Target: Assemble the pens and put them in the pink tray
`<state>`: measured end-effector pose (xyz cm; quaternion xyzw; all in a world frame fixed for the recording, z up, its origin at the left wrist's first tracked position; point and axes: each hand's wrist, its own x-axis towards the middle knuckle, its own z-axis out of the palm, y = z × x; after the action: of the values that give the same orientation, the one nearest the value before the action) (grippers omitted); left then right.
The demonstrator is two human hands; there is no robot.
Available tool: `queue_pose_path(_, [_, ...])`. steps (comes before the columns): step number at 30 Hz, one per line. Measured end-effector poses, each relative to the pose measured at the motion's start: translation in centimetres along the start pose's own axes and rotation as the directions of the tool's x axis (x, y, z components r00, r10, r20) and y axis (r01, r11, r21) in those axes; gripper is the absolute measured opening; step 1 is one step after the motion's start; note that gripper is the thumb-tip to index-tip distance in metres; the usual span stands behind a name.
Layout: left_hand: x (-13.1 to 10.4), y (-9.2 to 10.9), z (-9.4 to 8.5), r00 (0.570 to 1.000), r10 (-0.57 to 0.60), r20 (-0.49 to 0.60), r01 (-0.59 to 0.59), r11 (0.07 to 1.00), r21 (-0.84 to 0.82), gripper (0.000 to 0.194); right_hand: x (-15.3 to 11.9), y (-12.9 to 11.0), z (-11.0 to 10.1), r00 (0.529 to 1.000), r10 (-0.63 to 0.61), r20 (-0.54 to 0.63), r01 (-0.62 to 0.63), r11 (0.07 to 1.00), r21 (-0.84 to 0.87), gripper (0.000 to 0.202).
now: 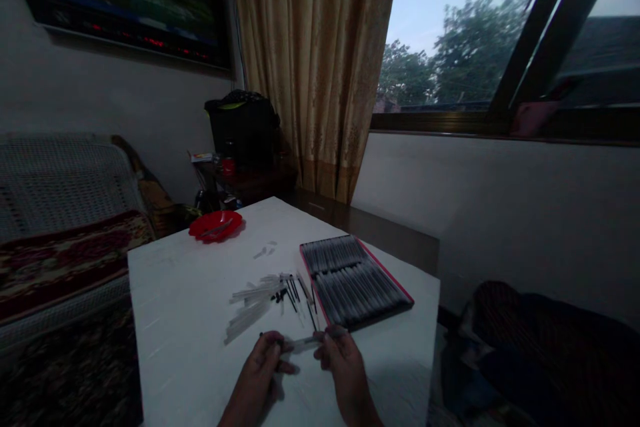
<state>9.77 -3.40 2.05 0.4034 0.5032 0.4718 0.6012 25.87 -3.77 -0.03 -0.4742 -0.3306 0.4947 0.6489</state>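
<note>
Toward near edge of surface [175, 320] | left hand [266, 356], right hand [344, 355] pinched closed on pen [302, 345] | apparently assembling | next likely needs steady alignment

held tube [303, 345]: partly covered, blurred | television [135, 0]: top cut off

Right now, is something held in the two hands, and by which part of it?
What looks like a clear pen barrel, pinched near one end by the left hand and near the other by the right hand.
</note>
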Motion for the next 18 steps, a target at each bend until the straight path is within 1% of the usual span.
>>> queue_pose_path(3, [0.0,0.1,0.1,1.000,-0.012,0.007,0.013,1.000,-0.023,0.062,-0.1,-0.2,0.1,1.000,0.003,-0.004,-0.003,1.000,-0.004,0.054])
queue_pose_path(8, [0.0,0.4,0.1,1.000,-0.021,0.013,0.021,1.000,-0.011,0.063,-0.1,-0.8,0.4,1.000,0.000,-0.016,0.000,1.000,-0.031,0.054])
queue_pose_path(14, [0.2,-0.5,-0.2,1.000,0.009,0.022,-0.008,0.999,-0.038,0.061,-0.1,-0.9,0.6,1.000,0.002,-0.026,-0.003,1.000,-0.020,0.049])
queue_pose_path(18, [0.5,-1.0,-0.3,1.000,0.029,-0.009,-0.029,0.999,-0.038,0.059,-0.1,-0.7,0.6,1.000,-0.003,-0.020,0.002,1.000,-0.013,0.047])
